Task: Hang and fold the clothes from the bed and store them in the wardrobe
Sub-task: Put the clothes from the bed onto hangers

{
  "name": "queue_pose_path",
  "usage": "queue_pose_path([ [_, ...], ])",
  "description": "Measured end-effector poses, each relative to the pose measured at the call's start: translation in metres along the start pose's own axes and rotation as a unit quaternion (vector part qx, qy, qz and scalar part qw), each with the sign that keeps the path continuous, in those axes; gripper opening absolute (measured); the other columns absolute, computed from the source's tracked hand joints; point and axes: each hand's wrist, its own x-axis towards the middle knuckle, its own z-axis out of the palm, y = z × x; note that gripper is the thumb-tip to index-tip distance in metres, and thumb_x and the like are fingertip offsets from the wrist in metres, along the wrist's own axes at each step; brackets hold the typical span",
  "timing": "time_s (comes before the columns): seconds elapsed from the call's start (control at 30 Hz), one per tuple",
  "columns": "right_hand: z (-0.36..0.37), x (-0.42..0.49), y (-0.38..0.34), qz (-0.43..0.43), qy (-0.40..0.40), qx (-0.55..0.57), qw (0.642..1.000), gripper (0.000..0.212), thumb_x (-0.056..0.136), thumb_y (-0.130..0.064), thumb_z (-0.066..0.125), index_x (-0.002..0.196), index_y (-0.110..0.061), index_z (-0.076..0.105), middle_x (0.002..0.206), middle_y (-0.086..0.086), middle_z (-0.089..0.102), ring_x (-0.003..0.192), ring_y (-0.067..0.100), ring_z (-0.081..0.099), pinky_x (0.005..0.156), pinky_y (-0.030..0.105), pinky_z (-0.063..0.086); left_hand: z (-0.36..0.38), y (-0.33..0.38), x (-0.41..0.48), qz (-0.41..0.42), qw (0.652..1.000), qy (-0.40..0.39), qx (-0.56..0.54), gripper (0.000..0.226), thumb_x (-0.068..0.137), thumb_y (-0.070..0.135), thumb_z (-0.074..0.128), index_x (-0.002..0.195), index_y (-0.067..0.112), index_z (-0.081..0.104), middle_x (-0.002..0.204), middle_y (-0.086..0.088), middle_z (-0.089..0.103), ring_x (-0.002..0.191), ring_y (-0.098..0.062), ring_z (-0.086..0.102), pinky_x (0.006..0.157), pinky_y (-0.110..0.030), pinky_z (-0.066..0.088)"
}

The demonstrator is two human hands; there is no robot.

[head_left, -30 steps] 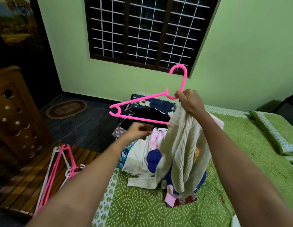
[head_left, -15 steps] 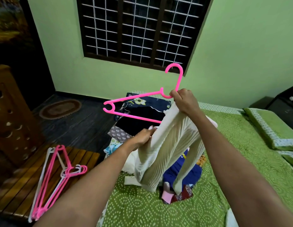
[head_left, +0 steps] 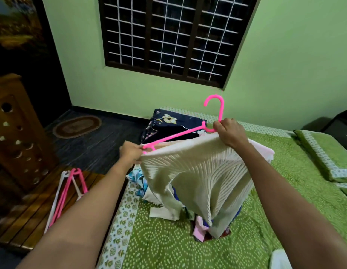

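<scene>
2 grips spread 1 cream ribbed garment, right hand curled round its edge and pink hanger neck, left hand pinching the opposite edge beside the hanger tip, clothes pile on bed below.

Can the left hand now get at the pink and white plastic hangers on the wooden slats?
Probably not yet: the left hand grips the cream ribbed garment, though nothing covers the hangers.
</scene>
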Motion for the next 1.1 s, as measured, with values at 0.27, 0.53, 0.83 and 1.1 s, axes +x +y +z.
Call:
queue_pose_path([
  [0.27, 0.010, -0.007, -0.017, 0.005, 0.004, -0.060, 0.998, 0.043, 0.097, -0.036, 0.038, 0.095, -0.004, 0.067, 0.091, 0.025, 0.063, 0.088, 0.037, 0.060, 0.065, 0.034, 0.036, -0.007, 0.069, -0.036, 0.245, 0.964, 0.014, 0.104, 0.039, 0.076, -0.004, 0.049, 0.104, 0.011, 0.072, 0.093, -0.015, 0.072, 0.079, -0.028, 0.064, 0.062, -0.025, 0.043],
  [0.53, -0.007, 0.002, -0.040, 0.048, -0.005, 0.198, 0.979, 0.039, 0.070, -0.045, 0.035, 0.061, -0.017, 0.060, 0.070, 0.012, 0.054, 0.069, 0.027, 0.049, 0.057, 0.034, 0.029, 0.016, 0.099, -0.045, 0.428, 0.843, 0.021, 0.325, 0.051, 0.087, 0.048, 0.054, 0.130, 0.021, 0.052, 0.121, -0.012, 0.043, 0.116, -0.027, 0.041, 0.095, -0.035, 0.029],
  [0.83, -0.025, 0.015, -0.024, -0.060, -0.026, 0.169, 0.983, 0.022, 0.095, -0.030, 0.052, 0.100, -0.010, 0.061, 0.083, 0.009, 0.062, 0.078, 0.025, 0.056, 0.064, 0.035, 0.039, 0.000, 0.132, -0.029, 0.437, 0.841, 0.205, 0.245, 0.029, 0.096, 0.034, 0.044, 0.110, 0.016, 0.062, 0.122, 0.000, 0.057, 0.119, -0.021, 0.045, 0.107, -0.046, 0.020],
  [1.1, -0.052, 0.023, -0.041, -0.115, 0.088, 0.151, 0.978, 0.030, 0.086, -0.018, 0.066, 0.114, -0.006, 0.066, 0.103, 0.013, 0.065, 0.091, 0.025, 0.061, 0.083, 0.038, 0.050, -0.017, 0.149, -0.027, 0.437, 0.850, 0.241, 0.170, 0.031, 0.097, 0.035, 0.040, 0.104, 0.013, 0.062, 0.105, -0.006, 0.065, 0.105, -0.026, 0.054, 0.108, -0.045, 0.017],
])
